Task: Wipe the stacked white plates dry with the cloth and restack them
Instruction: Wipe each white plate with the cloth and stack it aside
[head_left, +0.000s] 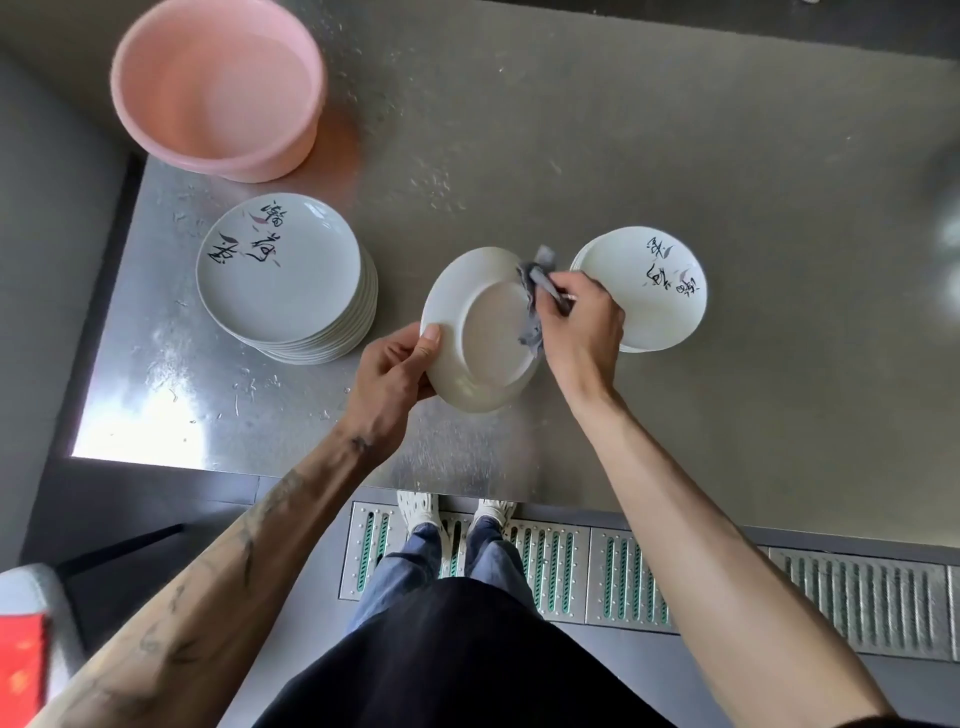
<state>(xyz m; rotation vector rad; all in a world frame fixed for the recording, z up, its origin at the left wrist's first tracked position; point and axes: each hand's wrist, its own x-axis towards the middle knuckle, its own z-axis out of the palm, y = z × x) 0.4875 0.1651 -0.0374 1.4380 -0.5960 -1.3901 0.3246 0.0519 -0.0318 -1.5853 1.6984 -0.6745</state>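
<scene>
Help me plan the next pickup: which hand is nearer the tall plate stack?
Left. The left hand, gripping the rim of the held plate, sits just right of the tall stack; the right hand, wiping with the cloth, is beyond that plate.

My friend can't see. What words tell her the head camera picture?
The left hand holds a white plate underside up; the right hand wipes it with a grey cloth. On the steel table: tall stack left, short stack right, pink basin behind.

Bright glare on the table (156, 405) at left; edges blurred.
</scene>
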